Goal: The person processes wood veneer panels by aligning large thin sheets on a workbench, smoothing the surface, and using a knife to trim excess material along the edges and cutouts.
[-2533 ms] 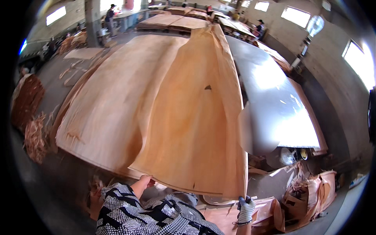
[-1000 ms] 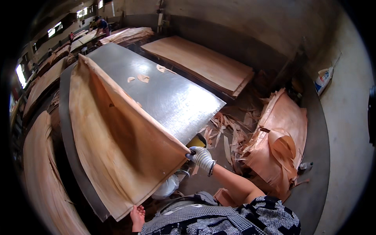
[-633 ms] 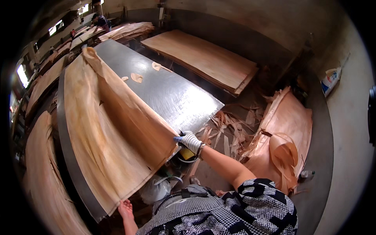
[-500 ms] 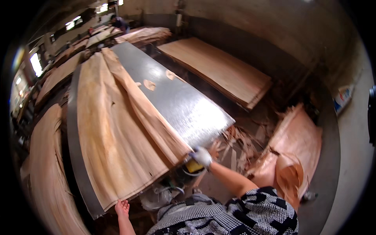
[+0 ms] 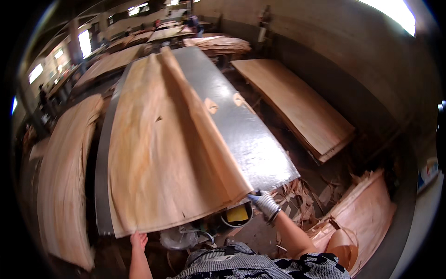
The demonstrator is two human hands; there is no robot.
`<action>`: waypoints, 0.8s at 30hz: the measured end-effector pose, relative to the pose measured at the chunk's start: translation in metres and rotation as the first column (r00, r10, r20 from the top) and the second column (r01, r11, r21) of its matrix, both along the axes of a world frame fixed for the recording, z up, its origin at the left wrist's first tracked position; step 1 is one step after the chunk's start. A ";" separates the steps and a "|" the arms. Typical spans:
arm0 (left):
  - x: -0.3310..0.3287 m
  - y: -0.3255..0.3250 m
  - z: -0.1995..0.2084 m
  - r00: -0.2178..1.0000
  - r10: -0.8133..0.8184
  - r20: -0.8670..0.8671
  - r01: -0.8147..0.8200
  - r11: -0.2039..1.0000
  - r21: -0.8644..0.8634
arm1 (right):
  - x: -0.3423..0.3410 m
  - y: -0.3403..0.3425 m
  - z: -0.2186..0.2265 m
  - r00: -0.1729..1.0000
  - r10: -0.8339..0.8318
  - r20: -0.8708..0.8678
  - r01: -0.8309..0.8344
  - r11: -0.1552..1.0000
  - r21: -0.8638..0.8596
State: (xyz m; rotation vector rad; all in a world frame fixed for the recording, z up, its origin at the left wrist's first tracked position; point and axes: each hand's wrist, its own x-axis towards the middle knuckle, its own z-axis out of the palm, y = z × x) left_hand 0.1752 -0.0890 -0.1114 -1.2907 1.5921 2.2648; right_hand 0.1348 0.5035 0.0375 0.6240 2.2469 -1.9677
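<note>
A large thin wood veneer sheet (image 5: pixel 153 158) lies over a metal-topped table (image 5: pixel 260 153), with a raised fold running lengthwise along its right part. My bare left hand (image 5: pixel 138 239) is at the sheet's near left corner, its fingers closed at the edge and partly hidden. At the near right corner, my right hand (image 5: pixel 265 204), in a white and blue glove, pinches the sheet's edge. Small torn veneer scraps (image 5: pixel 211 106) rest on the bare metal right of the fold.
Veneer stacks lie on the left (image 5: pixel 65 181) and on the right (image 5: pixel 297 102). Below the table's near edge are a bucket (image 5: pixel 238 215) with something yellow and a clear plastic bag (image 5: pixel 179 238). Veneer strips (image 5: pixel 299 200) litter the floor beside a pinkish veneer pile (image 5: pixel 367 214). People work farther back.
The view has swung, so the table and stacks sit farther right in the picture. Both hands stay at the sheet's near corners. The lengthwise fold looks narrower than before.
</note>
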 end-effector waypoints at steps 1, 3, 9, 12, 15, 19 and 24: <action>-0.008 0.013 0.005 1.000 -0.006 -0.003 0.006 1.000 0.001 | -0.001 0.019 -0.002 0.998 0.023 -0.055 -0.011 0.977 0.214; 0.000 -0.003 0.012 1.000 0.011 -0.004 -0.011 1.000 0.010 | 0.011 0.010 0.004 0.994 0.096 0.053 -0.110 0.847 0.521; 0.024 0.009 -0.015 0.993 0.105 0.051 -0.112 0.979 0.168 | 0.064 -0.017 -0.019 0.993 -0.021 -0.112 0.064 0.915 0.399; 0.017 -0.061 -0.019 0.964 0.261 -0.058 -0.246 0.950 0.191 | 0.031 -0.038 0.010 0.991 -0.122 0.046 0.118 0.989 0.086; -0.024 -0.049 -0.007 0.976 0.205 -0.072 -0.199 0.977 0.076 | 0.003 0.007 -0.004 0.982 -0.169 -0.080 0.180 0.970 0.162; -0.018 -0.055 0.001 0.951 0.299 -0.079 -0.292 0.952 0.090 | 0.021 0.012 -0.006 0.987 -0.101 -0.126 0.146 0.893 0.426; -0.001 -0.013 -0.007 0.924 0.352 -0.150 -0.295 0.904 0.309 | 0.049 0.064 -0.057 0.968 -0.235 0.090 0.167 0.869 0.465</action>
